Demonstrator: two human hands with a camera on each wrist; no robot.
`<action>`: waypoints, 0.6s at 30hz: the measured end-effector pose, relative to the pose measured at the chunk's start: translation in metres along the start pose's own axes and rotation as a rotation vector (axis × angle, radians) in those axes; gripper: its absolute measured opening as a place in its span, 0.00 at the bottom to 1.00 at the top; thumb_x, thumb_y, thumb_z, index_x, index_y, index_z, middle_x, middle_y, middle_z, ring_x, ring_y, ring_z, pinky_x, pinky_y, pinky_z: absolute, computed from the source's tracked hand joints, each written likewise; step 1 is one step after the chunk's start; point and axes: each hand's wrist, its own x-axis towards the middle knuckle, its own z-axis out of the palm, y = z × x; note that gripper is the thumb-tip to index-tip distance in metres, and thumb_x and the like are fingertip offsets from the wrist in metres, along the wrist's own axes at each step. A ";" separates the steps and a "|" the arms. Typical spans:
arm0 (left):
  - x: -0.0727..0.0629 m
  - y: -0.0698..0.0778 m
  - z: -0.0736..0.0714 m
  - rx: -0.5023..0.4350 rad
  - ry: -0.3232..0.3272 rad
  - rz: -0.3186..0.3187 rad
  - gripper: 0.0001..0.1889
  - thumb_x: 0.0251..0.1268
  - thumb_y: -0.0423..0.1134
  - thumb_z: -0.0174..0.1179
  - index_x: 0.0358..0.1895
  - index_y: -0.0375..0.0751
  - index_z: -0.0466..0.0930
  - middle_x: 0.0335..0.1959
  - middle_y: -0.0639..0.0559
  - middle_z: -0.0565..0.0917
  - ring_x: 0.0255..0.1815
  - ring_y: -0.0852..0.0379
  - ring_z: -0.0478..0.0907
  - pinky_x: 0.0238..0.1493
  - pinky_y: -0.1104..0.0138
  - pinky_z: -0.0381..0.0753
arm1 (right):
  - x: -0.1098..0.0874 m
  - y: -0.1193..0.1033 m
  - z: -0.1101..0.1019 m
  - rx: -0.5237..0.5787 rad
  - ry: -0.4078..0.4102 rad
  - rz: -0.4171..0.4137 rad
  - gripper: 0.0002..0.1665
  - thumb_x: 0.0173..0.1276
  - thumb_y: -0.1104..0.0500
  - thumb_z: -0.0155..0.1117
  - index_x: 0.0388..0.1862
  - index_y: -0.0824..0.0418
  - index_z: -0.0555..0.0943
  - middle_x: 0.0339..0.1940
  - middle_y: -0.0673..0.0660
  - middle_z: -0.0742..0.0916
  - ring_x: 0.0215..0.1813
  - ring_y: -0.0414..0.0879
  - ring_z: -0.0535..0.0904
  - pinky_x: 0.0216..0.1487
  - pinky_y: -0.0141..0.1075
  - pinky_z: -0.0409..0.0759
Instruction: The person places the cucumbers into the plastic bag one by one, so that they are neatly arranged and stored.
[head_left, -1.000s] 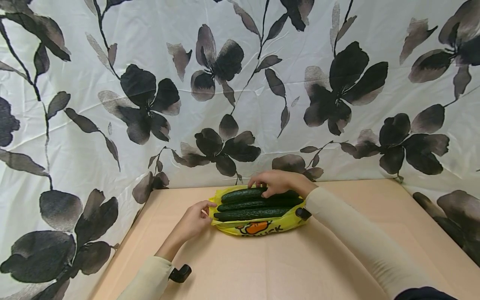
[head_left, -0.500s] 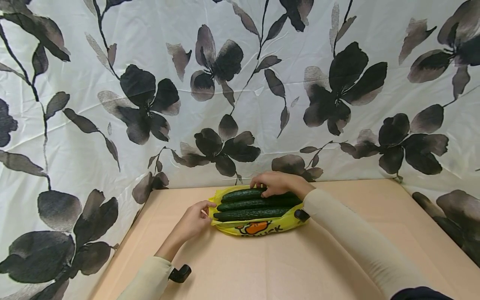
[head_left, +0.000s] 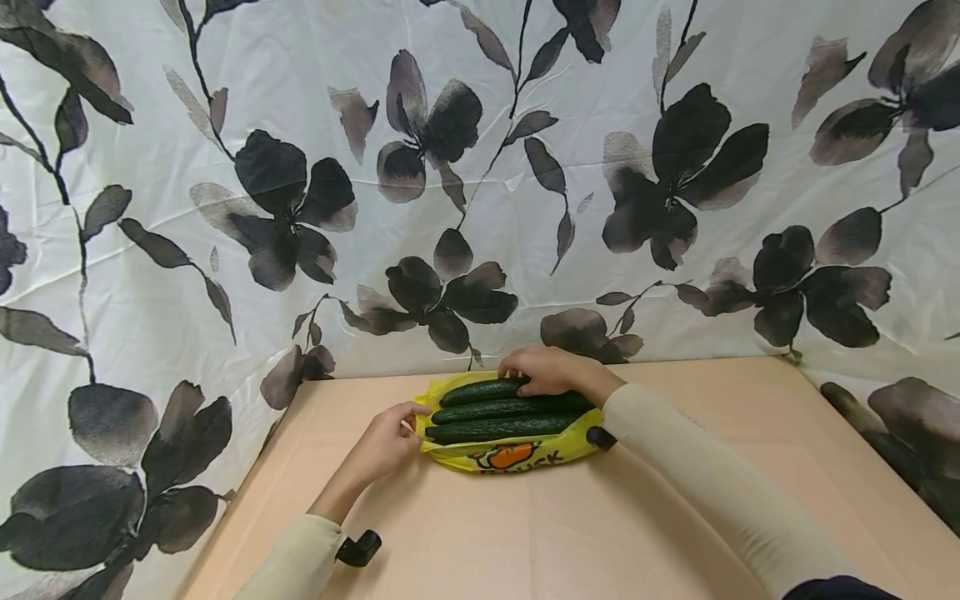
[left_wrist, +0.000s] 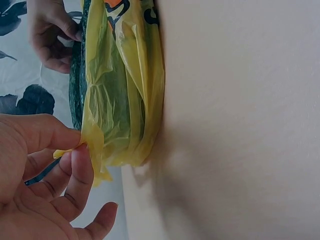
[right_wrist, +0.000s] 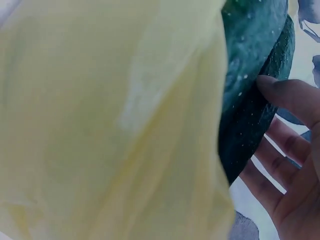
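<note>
Three dark green cucumbers lie side by side in a yellow plastic bag [head_left: 450, 456] near the table's far edge: a back cucumber [head_left: 480, 391], a middle cucumber [head_left: 498, 409] and a front cucumber [head_left: 495, 429]. At the bag's left end, my left hand [head_left: 386, 442] pinches its edge between thumb and finger, as the left wrist view shows. My right hand [head_left: 551, 371] reaches over from the right and grips the back cucumber. In the right wrist view, the thumb [right_wrist: 285, 92] presses on this cucumber while the fingers go behind it. The cucumbers' right ends are covered by the bag and arm.
The table [head_left: 480, 533] has a peach-coloured cover. Behind it hangs a white cloth [head_left: 525, 225] with dark floral print, close to the bag. A small black device [head_left: 360, 548] is worn on the left wrist.
The head view has shifted very slightly. Both hands keep their holds on the bag and the back cucumber, and the cucumbers stay in place.
</note>
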 end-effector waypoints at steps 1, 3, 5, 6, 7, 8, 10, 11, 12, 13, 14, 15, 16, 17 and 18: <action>0.000 0.000 0.000 0.001 -0.001 -0.002 0.23 0.57 0.20 0.61 0.57 0.35 0.82 0.39 0.46 0.76 0.34 0.57 0.77 0.35 0.68 0.77 | 0.000 -0.001 0.001 -0.008 0.007 0.005 0.24 0.72 0.55 0.67 0.66 0.50 0.77 0.58 0.53 0.83 0.58 0.49 0.79 0.59 0.47 0.78; -0.001 0.001 0.000 0.002 -0.003 -0.004 0.23 0.57 0.20 0.61 0.57 0.35 0.82 0.39 0.46 0.76 0.34 0.57 0.77 0.35 0.67 0.77 | -0.001 -0.001 0.002 -0.014 0.011 0.016 0.24 0.72 0.54 0.67 0.66 0.49 0.78 0.57 0.52 0.83 0.57 0.47 0.79 0.59 0.46 0.78; -0.001 0.001 0.000 0.004 -0.003 -0.007 0.23 0.57 0.20 0.61 0.57 0.36 0.82 0.39 0.45 0.77 0.34 0.57 0.76 0.36 0.67 0.77 | -0.002 -0.001 0.002 -0.005 0.009 0.014 0.24 0.72 0.54 0.67 0.66 0.49 0.78 0.57 0.52 0.83 0.56 0.47 0.79 0.59 0.46 0.78; -0.001 0.000 0.000 0.003 -0.003 -0.009 0.23 0.57 0.20 0.61 0.57 0.36 0.82 0.39 0.45 0.77 0.34 0.57 0.76 0.36 0.67 0.77 | -0.002 -0.001 0.002 0.002 0.006 0.012 0.24 0.72 0.55 0.67 0.66 0.49 0.78 0.58 0.52 0.83 0.57 0.47 0.79 0.59 0.46 0.78; -0.001 0.000 0.001 0.002 -0.003 -0.010 0.23 0.57 0.20 0.61 0.57 0.36 0.82 0.40 0.45 0.77 0.34 0.57 0.77 0.36 0.67 0.77 | -0.003 -0.001 0.001 0.002 0.003 0.011 0.24 0.72 0.55 0.67 0.66 0.50 0.78 0.58 0.52 0.83 0.57 0.47 0.79 0.60 0.46 0.78; -0.001 0.000 0.001 0.001 -0.003 -0.008 0.23 0.57 0.20 0.61 0.57 0.36 0.82 0.40 0.44 0.77 0.34 0.57 0.77 0.36 0.68 0.77 | -0.004 -0.002 0.000 -0.001 -0.001 0.013 0.24 0.73 0.55 0.66 0.67 0.50 0.77 0.58 0.53 0.82 0.58 0.48 0.79 0.60 0.47 0.78; 0.000 -0.001 0.001 -0.001 -0.001 -0.005 0.23 0.57 0.20 0.62 0.58 0.37 0.82 0.39 0.45 0.77 0.34 0.56 0.77 0.36 0.68 0.77 | -0.007 -0.003 -0.001 -0.013 -0.002 0.013 0.25 0.73 0.55 0.66 0.67 0.51 0.77 0.59 0.53 0.82 0.60 0.49 0.78 0.60 0.48 0.78; 0.000 -0.001 0.000 -0.004 0.000 -0.005 0.23 0.57 0.21 0.62 0.58 0.37 0.82 0.39 0.45 0.77 0.34 0.56 0.77 0.35 0.68 0.77 | -0.008 -0.003 -0.001 -0.025 0.000 0.015 0.25 0.73 0.54 0.66 0.67 0.52 0.77 0.60 0.54 0.82 0.60 0.49 0.78 0.61 0.48 0.78; 0.000 -0.001 0.000 -0.006 0.000 -0.002 0.23 0.57 0.21 0.62 0.58 0.37 0.81 0.39 0.45 0.77 0.33 0.56 0.77 0.35 0.68 0.76 | -0.010 -0.004 -0.002 -0.037 0.003 0.019 0.25 0.73 0.54 0.66 0.67 0.52 0.77 0.60 0.54 0.82 0.61 0.49 0.78 0.61 0.49 0.77; -0.001 -0.002 0.000 -0.007 -0.001 0.002 0.24 0.57 0.21 0.62 0.59 0.37 0.81 0.38 0.46 0.77 0.33 0.55 0.77 0.35 0.68 0.76 | -0.013 -0.005 -0.003 -0.051 0.009 0.021 0.25 0.73 0.54 0.65 0.67 0.52 0.77 0.61 0.54 0.81 0.61 0.49 0.78 0.61 0.49 0.78; -0.001 -0.002 -0.001 -0.006 -0.003 0.003 0.24 0.58 0.22 0.62 0.59 0.38 0.81 0.38 0.46 0.77 0.32 0.55 0.77 0.34 0.68 0.76 | -0.015 -0.006 -0.003 -0.061 0.019 0.022 0.25 0.73 0.54 0.65 0.67 0.53 0.76 0.61 0.54 0.81 0.61 0.49 0.78 0.61 0.49 0.78; -0.001 -0.002 -0.002 -0.004 -0.005 0.002 0.24 0.59 0.23 0.62 0.60 0.38 0.80 0.37 0.47 0.77 0.32 0.55 0.77 0.33 0.68 0.75 | -0.018 -0.007 -0.004 -0.070 0.031 0.024 0.25 0.74 0.54 0.65 0.68 0.53 0.76 0.62 0.54 0.81 0.62 0.49 0.78 0.61 0.49 0.78; -0.002 -0.003 -0.003 -0.001 -0.009 0.003 0.23 0.60 0.24 0.62 0.61 0.38 0.80 0.37 0.48 0.77 0.31 0.56 0.76 0.32 0.68 0.75 | -0.022 -0.007 -0.004 -0.080 0.043 0.025 0.24 0.75 0.54 0.64 0.68 0.53 0.76 0.62 0.54 0.81 0.62 0.49 0.79 0.61 0.49 0.78; -0.002 -0.003 -0.004 0.003 -0.014 0.002 0.23 0.61 0.25 0.62 0.61 0.38 0.79 0.36 0.49 0.77 0.30 0.56 0.76 0.31 0.68 0.74 | -0.026 -0.008 -0.005 -0.090 0.057 0.024 0.23 0.75 0.54 0.63 0.67 0.54 0.77 0.62 0.54 0.81 0.61 0.49 0.79 0.60 0.48 0.78; -0.003 -0.003 -0.006 0.006 -0.019 0.003 0.23 0.62 0.26 0.61 0.62 0.38 0.79 0.36 0.49 0.77 0.30 0.56 0.76 0.31 0.69 0.73 | -0.031 -0.008 -0.006 -0.094 0.072 0.027 0.23 0.75 0.54 0.62 0.67 0.54 0.77 0.62 0.54 0.81 0.61 0.49 0.79 0.60 0.48 0.79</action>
